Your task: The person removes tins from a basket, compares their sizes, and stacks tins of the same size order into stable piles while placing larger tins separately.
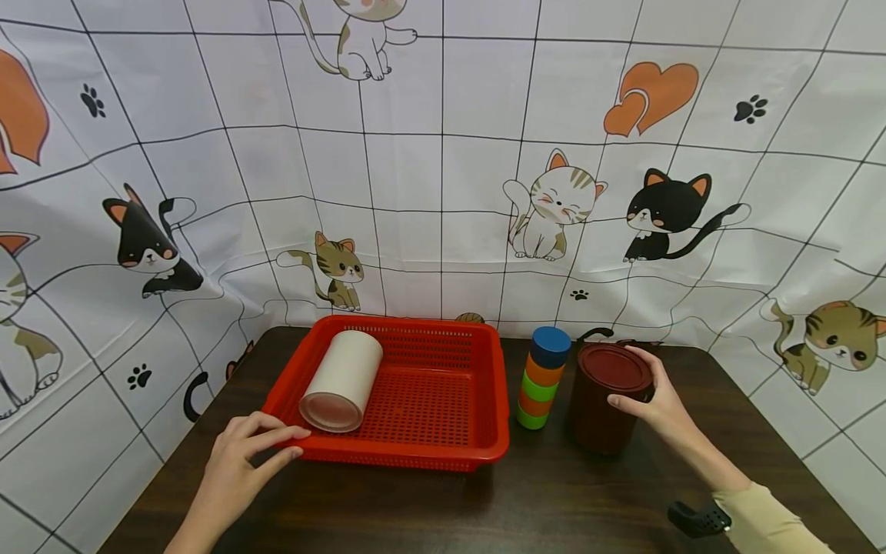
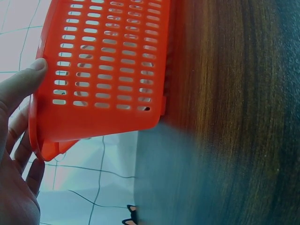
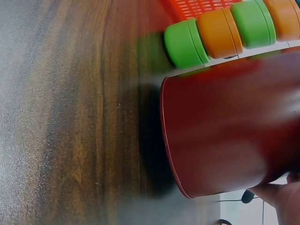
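A red plastic basket [image 1: 500,392] sits on the left of the dark wooden table. My left hand [image 1: 238,462] pinches its rim at the near left corner, and in the left wrist view the thumb [image 2: 35,70] lies against the outer wall. Inside the basket a white cylindrical canister [image 1: 349,369] lies on its side. On the right, my right hand [image 1: 661,400] grips a dark red lidded canister [image 1: 601,415] near its top, thumb in front. The canister is upright, its bottom edge close over the tabletop in the right wrist view; most of the fingers are hidden behind it.
Between basket and canister stands a column of stacked round pieces [image 1: 538,388] in green and orange with a blue top. A white sheet [image 1: 443,192] with cat drawings hangs behind the table [image 1: 429,508]. A dark wristband [image 1: 699,519] shows by the right sleeve.
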Demonstrator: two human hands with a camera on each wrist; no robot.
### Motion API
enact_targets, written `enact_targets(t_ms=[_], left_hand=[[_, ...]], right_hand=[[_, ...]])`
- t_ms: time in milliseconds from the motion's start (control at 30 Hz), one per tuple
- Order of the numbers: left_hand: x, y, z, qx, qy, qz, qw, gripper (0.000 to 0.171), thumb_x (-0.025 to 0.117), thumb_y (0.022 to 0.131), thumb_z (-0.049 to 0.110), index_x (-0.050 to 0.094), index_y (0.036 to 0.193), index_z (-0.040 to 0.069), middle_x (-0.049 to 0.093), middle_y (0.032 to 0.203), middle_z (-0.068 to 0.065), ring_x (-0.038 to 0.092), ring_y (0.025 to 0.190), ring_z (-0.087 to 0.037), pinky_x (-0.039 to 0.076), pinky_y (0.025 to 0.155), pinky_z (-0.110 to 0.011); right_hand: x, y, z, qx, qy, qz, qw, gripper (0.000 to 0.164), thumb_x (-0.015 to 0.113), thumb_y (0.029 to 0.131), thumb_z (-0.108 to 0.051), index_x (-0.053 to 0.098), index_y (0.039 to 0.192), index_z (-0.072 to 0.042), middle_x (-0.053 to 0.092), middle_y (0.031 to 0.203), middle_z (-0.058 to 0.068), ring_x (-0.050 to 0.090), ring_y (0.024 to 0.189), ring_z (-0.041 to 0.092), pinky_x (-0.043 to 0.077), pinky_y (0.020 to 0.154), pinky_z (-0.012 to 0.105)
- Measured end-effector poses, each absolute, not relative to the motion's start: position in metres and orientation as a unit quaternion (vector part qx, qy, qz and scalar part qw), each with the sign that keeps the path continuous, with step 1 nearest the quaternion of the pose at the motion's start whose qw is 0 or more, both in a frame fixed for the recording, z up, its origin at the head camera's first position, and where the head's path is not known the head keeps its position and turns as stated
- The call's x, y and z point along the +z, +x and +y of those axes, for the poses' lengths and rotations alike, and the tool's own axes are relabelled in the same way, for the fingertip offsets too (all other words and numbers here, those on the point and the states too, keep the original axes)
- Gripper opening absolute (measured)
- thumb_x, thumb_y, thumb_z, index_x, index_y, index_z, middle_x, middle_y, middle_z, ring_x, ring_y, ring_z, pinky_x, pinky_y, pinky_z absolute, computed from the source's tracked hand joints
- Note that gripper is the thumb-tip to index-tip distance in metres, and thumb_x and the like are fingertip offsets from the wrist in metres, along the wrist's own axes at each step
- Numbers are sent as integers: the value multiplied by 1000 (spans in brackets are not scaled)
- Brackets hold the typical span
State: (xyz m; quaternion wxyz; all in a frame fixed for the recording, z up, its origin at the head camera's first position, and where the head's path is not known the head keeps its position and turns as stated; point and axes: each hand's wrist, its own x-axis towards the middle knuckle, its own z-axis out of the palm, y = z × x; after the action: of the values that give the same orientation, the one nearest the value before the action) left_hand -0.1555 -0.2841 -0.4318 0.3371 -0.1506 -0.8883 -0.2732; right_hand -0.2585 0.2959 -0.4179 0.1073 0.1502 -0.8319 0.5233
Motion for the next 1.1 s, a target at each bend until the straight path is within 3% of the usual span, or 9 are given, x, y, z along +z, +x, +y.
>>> enact_targets(t_ms=[800,1000,1100], left_hand=[[-433,-155,-283,-274,-143,-890,334,45,90,61,6,79,94,33,60,91,14,38,93,4,28,80,-32],[-433,-155,-284,-275,-153,-887,338,44,89,62,6,78,95,34,60,91,15,40,92,3,29,81,-30],[-433,-155,-285,-274,-156,-886,340,44,89,62,6,78,95,34,60,91,15,40,92,3,29,81,-30]], right_hand=[[-423,-255,296,508,166,-838,108,83,71,86,-2,22,153,-6,41,129,-17,45,111,-15,42,84,6],[-419,-252,299,490,165,-849,107,82,72,85,-4,24,153,-6,46,130,-9,47,110,-16,46,82,11],[-416,-250,300,481,164,-855,106,82,73,86,-5,26,152,-7,47,130,-11,46,111,-17,47,81,12]])
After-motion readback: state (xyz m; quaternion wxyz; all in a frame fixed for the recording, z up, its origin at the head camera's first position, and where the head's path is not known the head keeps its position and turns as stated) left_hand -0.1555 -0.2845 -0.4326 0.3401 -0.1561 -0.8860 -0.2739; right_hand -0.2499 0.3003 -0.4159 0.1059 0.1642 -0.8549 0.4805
